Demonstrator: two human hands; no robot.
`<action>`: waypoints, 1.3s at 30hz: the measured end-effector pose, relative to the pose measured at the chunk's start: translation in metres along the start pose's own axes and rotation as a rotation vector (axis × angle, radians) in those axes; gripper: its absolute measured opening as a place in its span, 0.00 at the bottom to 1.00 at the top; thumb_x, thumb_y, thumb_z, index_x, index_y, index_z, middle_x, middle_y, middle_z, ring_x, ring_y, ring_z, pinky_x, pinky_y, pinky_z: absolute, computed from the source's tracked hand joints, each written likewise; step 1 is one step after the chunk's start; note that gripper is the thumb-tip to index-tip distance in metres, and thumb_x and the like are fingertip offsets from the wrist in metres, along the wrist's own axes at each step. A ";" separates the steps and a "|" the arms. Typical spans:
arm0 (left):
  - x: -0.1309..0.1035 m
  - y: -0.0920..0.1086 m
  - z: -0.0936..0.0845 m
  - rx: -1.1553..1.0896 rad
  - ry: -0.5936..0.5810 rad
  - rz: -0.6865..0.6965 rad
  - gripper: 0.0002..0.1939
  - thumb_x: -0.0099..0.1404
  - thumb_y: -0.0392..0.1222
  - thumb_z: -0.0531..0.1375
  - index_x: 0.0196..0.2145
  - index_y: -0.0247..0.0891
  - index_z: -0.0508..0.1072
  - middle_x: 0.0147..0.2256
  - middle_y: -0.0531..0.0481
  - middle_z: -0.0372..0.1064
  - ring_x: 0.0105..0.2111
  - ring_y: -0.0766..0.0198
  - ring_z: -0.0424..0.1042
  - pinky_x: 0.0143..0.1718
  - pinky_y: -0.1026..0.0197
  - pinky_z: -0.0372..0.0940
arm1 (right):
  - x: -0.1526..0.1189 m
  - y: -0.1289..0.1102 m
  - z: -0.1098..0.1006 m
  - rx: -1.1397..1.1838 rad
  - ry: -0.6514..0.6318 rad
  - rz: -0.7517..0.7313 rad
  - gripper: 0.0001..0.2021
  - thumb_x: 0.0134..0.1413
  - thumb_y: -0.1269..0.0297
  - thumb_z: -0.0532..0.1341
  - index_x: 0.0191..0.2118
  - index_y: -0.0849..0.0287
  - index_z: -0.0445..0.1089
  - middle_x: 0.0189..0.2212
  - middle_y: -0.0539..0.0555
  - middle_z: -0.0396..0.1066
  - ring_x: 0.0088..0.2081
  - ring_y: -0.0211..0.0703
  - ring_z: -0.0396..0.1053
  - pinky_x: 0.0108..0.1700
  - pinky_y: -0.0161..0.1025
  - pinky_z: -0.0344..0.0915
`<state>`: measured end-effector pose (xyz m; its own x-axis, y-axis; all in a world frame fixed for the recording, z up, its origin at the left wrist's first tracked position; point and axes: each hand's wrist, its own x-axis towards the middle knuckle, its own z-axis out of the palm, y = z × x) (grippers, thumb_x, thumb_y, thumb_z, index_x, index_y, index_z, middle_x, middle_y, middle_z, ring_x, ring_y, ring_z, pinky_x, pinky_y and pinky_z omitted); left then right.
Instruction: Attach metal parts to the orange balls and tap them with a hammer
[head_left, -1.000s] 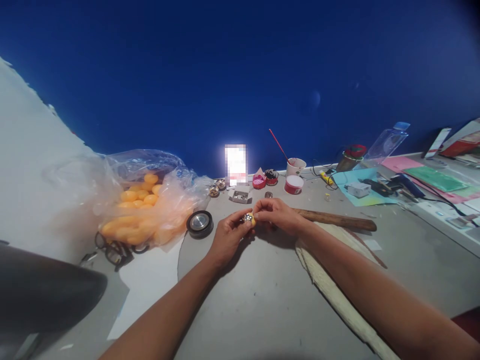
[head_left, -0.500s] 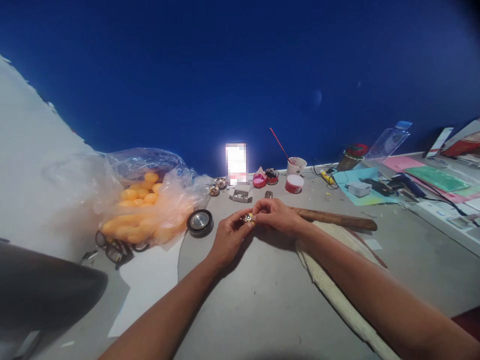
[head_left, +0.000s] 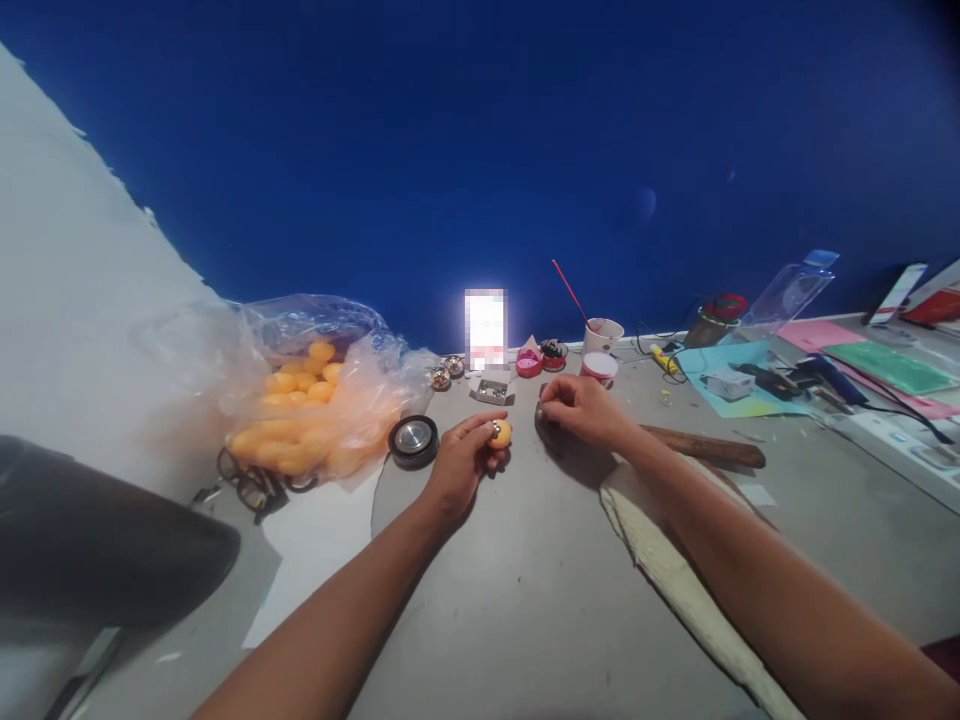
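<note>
My left hand (head_left: 466, 455) is closed around a small orange ball (head_left: 501, 434) with shiny metallic pieces on the side near my thumb. To its right, my right hand (head_left: 581, 405) has thumb and fingers pinched at the head of a hammer (head_left: 705, 447). The hammer's wooden handle runs to the right beneath my forearm. Whatever sits between those fingertips is too small or hidden to make out. Beyond my hands stands a small open box (head_left: 493, 391) of shiny bits. Two balls covered in shiny pieces (head_left: 441, 378) rest behind it on the left.
A clear bag of orange balls (head_left: 300, 390) and a black round lid-like disc (head_left: 413, 440) lie left. A lit phone (head_left: 486, 330) leans on the blue wall. A paper cup (head_left: 604, 335) and a small tub (head_left: 600, 367) stand behind. Pale folded cloth (head_left: 667, 560) lies under my right forearm.
My right hand has left the ball and moved right to the hammer head. My left hand keeps the ball, now showing more of its orange side. The view has shifted slightly.
</note>
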<state>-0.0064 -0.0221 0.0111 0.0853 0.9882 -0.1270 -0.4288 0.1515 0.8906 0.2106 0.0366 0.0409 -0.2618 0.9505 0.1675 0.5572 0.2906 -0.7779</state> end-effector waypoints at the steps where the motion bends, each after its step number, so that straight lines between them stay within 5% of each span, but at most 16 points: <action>1: 0.001 0.000 -0.001 -0.016 -0.011 0.010 0.24 0.55 0.47 0.71 0.47 0.30 0.81 0.32 0.46 0.75 0.24 0.68 0.67 0.25 0.64 0.57 | 0.001 0.003 -0.007 -0.150 0.018 0.010 0.04 0.52 0.68 0.64 0.35 0.56 0.75 0.32 0.53 0.79 0.32 0.44 0.72 0.35 0.38 0.62; 5: 0.002 0.001 -0.004 -0.027 -0.006 0.013 0.24 0.55 0.48 0.71 0.46 0.30 0.80 0.34 0.45 0.75 0.24 0.68 0.68 0.24 0.65 0.56 | 0.002 0.012 -0.024 -0.595 -0.165 0.054 0.14 0.54 0.67 0.66 0.47 0.57 0.76 0.47 0.59 0.80 0.44 0.50 0.75 0.38 0.39 0.59; 8: 0.003 0.000 -0.003 0.004 -0.001 -0.001 0.22 0.52 0.46 0.71 0.42 0.30 0.81 0.36 0.43 0.77 0.24 0.69 0.68 0.24 0.66 0.54 | 0.002 0.016 -0.023 -0.709 -0.304 0.075 0.16 0.55 0.58 0.70 0.47 0.57 0.75 0.49 0.59 0.79 0.44 0.50 0.75 0.35 0.39 0.56; 15: 0.002 -0.001 -0.003 0.119 0.038 0.097 0.26 0.52 0.46 0.72 0.48 0.35 0.80 0.31 0.52 0.72 0.26 0.69 0.66 0.27 0.65 0.58 | 0.005 0.018 -0.016 -0.798 -0.273 0.073 0.12 0.64 0.55 0.66 0.45 0.57 0.75 0.48 0.60 0.80 0.46 0.52 0.77 0.35 0.40 0.56; 20: 0.000 -0.004 -0.008 0.480 0.090 0.245 0.26 0.54 0.40 0.70 0.52 0.38 0.79 0.35 0.52 0.74 0.30 0.67 0.69 0.32 0.63 0.65 | 0.002 0.010 -0.015 -0.743 -0.146 0.044 0.15 0.72 0.59 0.55 0.49 0.58 0.79 0.47 0.62 0.82 0.44 0.51 0.78 0.35 0.40 0.59; 23: 0.002 -0.007 -0.010 0.551 0.087 0.266 0.22 0.55 0.40 0.68 0.49 0.38 0.78 0.36 0.52 0.75 0.32 0.65 0.70 0.36 0.61 0.67 | -0.002 0.003 -0.013 -0.704 -0.010 -0.018 0.16 0.69 0.54 0.59 0.50 0.55 0.80 0.40 0.60 0.83 0.36 0.49 0.77 0.33 0.39 0.59; 29: 0.005 -0.009 -0.011 0.691 0.098 0.284 0.16 0.56 0.37 0.67 0.44 0.38 0.81 0.37 0.48 0.77 0.35 0.61 0.73 0.40 0.57 0.68 | -0.014 -0.007 -0.004 -0.777 0.274 -0.337 0.15 0.67 0.53 0.62 0.47 0.55 0.82 0.35 0.60 0.83 0.33 0.51 0.76 0.33 0.41 0.63; 34: 0.002 -0.006 -0.009 0.738 0.061 0.310 0.16 0.57 0.38 0.66 0.44 0.37 0.84 0.40 0.47 0.79 0.37 0.60 0.73 0.42 0.57 0.68 | -0.022 -0.011 0.006 -0.739 0.296 -0.552 0.14 0.65 0.55 0.63 0.45 0.57 0.83 0.34 0.58 0.83 0.31 0.49 0.76 0.33 0.40 0.63; 39: 0.000 -0.005 -0.007 0.723 0.043 0.321 0.14 0.56 0.38 0.66 0.41 0.38 0.85 0.39 0.48 0.78 0.36 0.60 0.73 0.41 0.58 0.67 | -0.021 -0.007 0.005 -0.716 0.355 -0.555 0.14 0.65 0.53 0.63 0.42 0.57 0.82 0.31 0.58 0.82 0.31 0.49 0.75 0.33 0.40 0.62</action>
<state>-0.0110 -0.0230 0.0033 0.0150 0.9834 0.1809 0.2650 -0.1784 0.9476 0.2082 0.0138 0.0392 -0.4447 0.6018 0.6634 0.8040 0.5947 -0.0005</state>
